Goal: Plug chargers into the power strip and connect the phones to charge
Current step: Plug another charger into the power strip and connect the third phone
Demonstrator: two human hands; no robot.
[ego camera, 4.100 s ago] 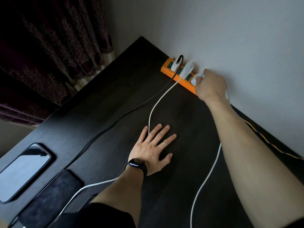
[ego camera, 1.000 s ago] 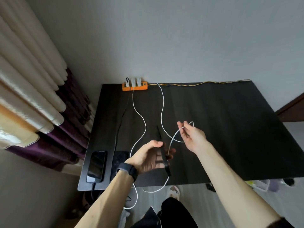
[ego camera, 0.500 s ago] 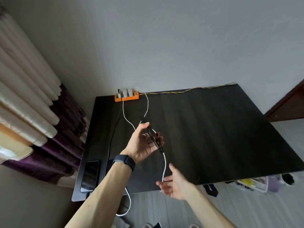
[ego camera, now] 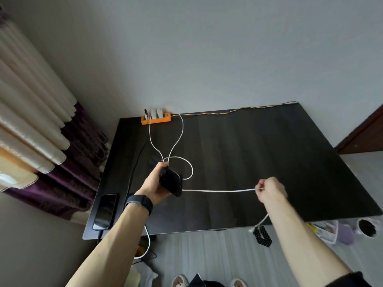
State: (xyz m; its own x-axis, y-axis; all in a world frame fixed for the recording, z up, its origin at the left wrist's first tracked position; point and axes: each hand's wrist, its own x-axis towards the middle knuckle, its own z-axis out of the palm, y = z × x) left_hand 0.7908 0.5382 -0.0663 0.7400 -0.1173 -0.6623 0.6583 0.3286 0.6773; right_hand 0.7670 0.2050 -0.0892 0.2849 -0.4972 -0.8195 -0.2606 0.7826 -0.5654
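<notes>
1. Desktop [ego camera: 269, 154], dark wood grain, spreads wide beyond and right of the right hand [ego camera: 269, 190]; its near edge runs under both forearms.
2. Gripped in the left hand [ego camera: 154, 184] is a smooth black phone [ego camera: 171, 181]; the right hand pinches a thin white cable [ego camera: 217, 191], stretched straight between them.
3. Orange power strip [ego camera: 156, 119] sits beyond the left hand against a grey wall [ego camera: 207, 59]; a second phone [ego camera: 104, 211] lies flat left of that wrist.

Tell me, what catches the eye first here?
A white cable stretched straight above the dark table, from the black phone gripped in the left hand to the right hand pinching it. Next, the bright orange power strip at the table's far edge, against the wall.
</notes>
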